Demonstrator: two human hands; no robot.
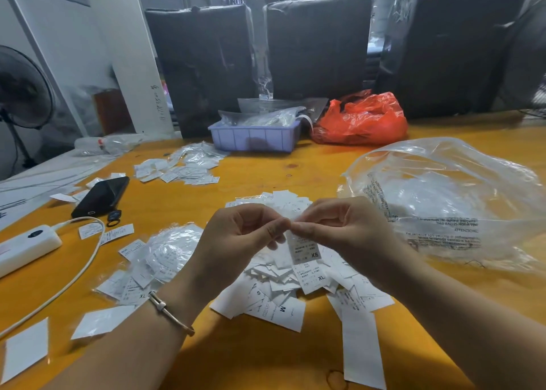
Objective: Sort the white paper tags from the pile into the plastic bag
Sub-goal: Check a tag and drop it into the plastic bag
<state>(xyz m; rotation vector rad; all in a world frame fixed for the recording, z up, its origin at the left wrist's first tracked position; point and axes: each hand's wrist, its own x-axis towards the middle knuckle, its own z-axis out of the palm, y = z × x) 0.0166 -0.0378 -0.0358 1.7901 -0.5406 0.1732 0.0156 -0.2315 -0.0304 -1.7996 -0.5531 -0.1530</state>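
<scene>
A pile of white paper tags [283, 289] with size letters lies on the orange table in front of me. Above it, my left hand [236, 236] and my right hand [336, 227] meet fingertip to fingertip. Both pinch the top edge of one white tag marked XS [305, 249], which hangs down between them. A large clear plastic bag [449, 200] with printed warnings lies open to the right, holding white tags. A smaller clear bag of tags [159, 256] lies to the left of the pile.
A black phone [102, 196], a white power bank [26, 248] with its cable and loose tags lie at the left. Another tag heap [183, 168] sits farther back. A lilac tray [254, 137], a red plastic bag [363, 121] and dark wrapped boxes [319, 44] line the far edge.
</scene>
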